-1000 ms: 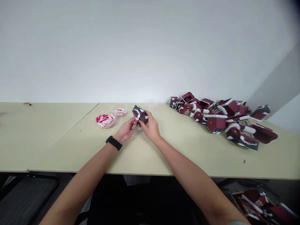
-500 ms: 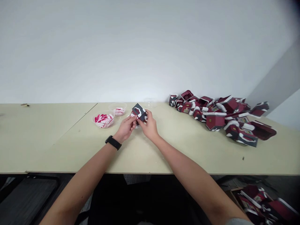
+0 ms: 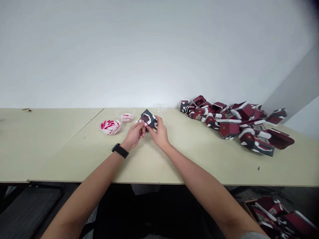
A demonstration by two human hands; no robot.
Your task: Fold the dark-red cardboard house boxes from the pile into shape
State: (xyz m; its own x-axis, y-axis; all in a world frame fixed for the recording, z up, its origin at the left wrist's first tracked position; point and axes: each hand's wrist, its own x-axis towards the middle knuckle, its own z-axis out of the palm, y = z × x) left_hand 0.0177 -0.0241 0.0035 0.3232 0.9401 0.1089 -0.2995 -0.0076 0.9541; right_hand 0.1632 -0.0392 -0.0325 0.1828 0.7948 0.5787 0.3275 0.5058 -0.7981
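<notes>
The left hand's fingers are bent around the near left side of a little house, gripping it with the thumb on top, while the right hand's fingers clasp it from the right, the thumb along the near side. A small white-and-red bit shows by the thumb tips; it is too small to tell which hand bears on it. The house is tilted above the middle of the table, its dark grey roof with white patches turned upward. A black watch circles the left wrist. Just left of the hands stand two clear bowls, the nearer one heaped with red and white pieces, the farther one holding fewer. Behind the house, near the wall, sits a clear container. Well to the right lies a jumbled pile of dark red houses edged in white, some tipped on their sides. Below the table, at lower right, more houses are heaped in a box, partly out of view.
</notes>
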